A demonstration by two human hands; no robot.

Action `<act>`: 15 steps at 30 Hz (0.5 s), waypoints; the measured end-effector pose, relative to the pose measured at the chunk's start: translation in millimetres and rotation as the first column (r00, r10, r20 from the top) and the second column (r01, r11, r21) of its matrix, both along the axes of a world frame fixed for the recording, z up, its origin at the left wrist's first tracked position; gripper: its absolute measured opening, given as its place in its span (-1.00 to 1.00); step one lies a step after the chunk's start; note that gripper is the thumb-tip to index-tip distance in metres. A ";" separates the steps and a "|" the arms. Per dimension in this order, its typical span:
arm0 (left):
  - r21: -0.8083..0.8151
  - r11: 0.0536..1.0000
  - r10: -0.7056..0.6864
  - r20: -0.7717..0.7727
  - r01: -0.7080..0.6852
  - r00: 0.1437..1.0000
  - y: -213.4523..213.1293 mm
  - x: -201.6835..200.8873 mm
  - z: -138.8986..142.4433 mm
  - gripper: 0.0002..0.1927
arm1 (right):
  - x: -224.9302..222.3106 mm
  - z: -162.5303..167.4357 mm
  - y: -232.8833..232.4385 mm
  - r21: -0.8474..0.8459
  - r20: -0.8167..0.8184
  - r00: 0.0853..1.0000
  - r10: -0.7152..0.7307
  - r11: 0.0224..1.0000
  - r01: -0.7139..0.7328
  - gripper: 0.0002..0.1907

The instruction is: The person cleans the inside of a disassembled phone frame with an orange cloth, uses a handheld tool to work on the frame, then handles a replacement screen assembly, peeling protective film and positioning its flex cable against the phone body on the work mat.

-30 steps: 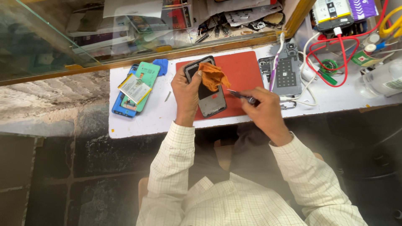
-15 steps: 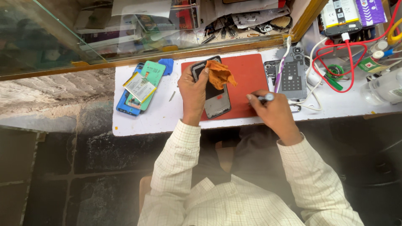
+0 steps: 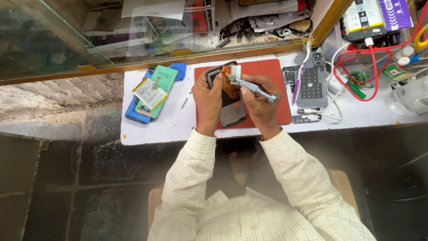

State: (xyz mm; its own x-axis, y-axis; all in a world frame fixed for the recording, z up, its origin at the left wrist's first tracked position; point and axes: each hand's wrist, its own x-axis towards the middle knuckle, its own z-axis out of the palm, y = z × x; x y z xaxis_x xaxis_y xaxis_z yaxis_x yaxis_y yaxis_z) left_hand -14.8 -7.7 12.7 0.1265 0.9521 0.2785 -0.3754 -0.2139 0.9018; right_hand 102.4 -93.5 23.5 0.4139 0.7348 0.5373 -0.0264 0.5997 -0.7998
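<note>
My left hand (image 3: 207,100) grips the left side of an opened black phone (image 3: 232,111) lying on a red work mat (image 3: 267,71) on the white bench. An orange flex piece (image 3: 227,71) sticks up from the phone's top. My right hand (image 3: 258,100) is closed around a grey metal tool (image 3: 252,86). The tool's tip holds a small white piece (image 3: 235,71) at the top of the phone.
A blue and green stack of phone parts with a battery (image 3: 149,93) lies to the left. A grey phone back frame (image 3: 312,82), a purple-white tool (image 3: 299,76) and red wires (image 3: 370,62) lie to the right. A glass-fronted shelf of clutter (image 3: 178,27) runs behind.
My right hand has come in from the mat's right edge to the top of the phone, bringing the metal tool. A small white piece now shows at its tip.
</note>
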 end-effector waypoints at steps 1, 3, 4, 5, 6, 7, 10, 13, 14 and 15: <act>0.006 1.000 0.012 -0.011 -0.011 1.000 -1.1 -0.6 -0.2 -0.84 | -2.7 -2.9 2.5 -0.025 0.020 0.999 -0.033 0.999 0.034 -0.76; 0.007 1.000 0.009 -0.024 -0.009 1.000 -2.6 -1.3 -0.3 -0.85 | -3.9 -7.4 5.8 -0.037 0.061 0.995 -0.081 0.996 0.083 -0.77; 0.006 1.000 0.007 -0.031 -0.006 1.000 -3.0 -1.6 -0.3 -0.85 | -4.1 -9.3 7.0 -0.027 0.080 0.992 -0.097 0.995 0.099 -0.77; -0.001 1.000 0.005 -0.027 -0.005 1.000 -3.5 -2.0 -0.5 -0.85 | -4.2 -11.1 7.1 -0.019 0.099 0.989 -0.113 0.993 0.116 -0.77; -0.008 1.000 0.003 -0.022 -0.003 1.000 -4.0 -2.2 -0.5 -0.85 | -3.9 -12.6 7.3 -0.024 0.104 0.989 -0.108 0.994 0.111 -0.77; -0.014 1.000 0.001 -0.018 -0.001 1.000 -3.9 -2.2 -0.2 -0.85 | -3.2 -13.6 7.9 -0.027 0.110 0.989 -0.103 0.994 0.107 -0.77; 0.015 1.000 -0.011 0.010 0.011 1.000 -3.7 -2.9 2.1 -0.85 | -2.5 -15.9 9.0 -0.045 0.069 0.993 -0.091 0.995 0.094 -0.76; 0.029 0.999 -0.039 0.004 0.039 0.999 -6.4 -6.4 5.1 -0.80 | -1.6 -16.5 10.6 -0.065 0.069 0.991 -0.114 0.991 0.119 -0.76; 0.023 0.999 -0.043 0.003 0.043 0.999 -7.2 -6.7 6.2 -0.80 | -1.0 -16.3 10.8 -0.071 0.080 0.989 -0.128 0.988 0.134 -0.76; 0.018 0.999 -0.048 0.002 0.048 0.999 -7.1 -6.6 7.2 -0.80 | -0.7 -16.1 11.0 -0.040 0.066 0.992 -0.110 0.993 0.113 -0.76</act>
State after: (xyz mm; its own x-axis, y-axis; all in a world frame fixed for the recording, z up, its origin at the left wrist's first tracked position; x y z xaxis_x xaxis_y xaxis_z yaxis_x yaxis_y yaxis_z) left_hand -21.4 -14.9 19.9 0.1710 0.9397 0.2961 -0.3878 -0.2121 0.8970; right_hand 101.7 -82.6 7.4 0.4604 0.7092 0.5339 0.0905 0.5608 -0.8230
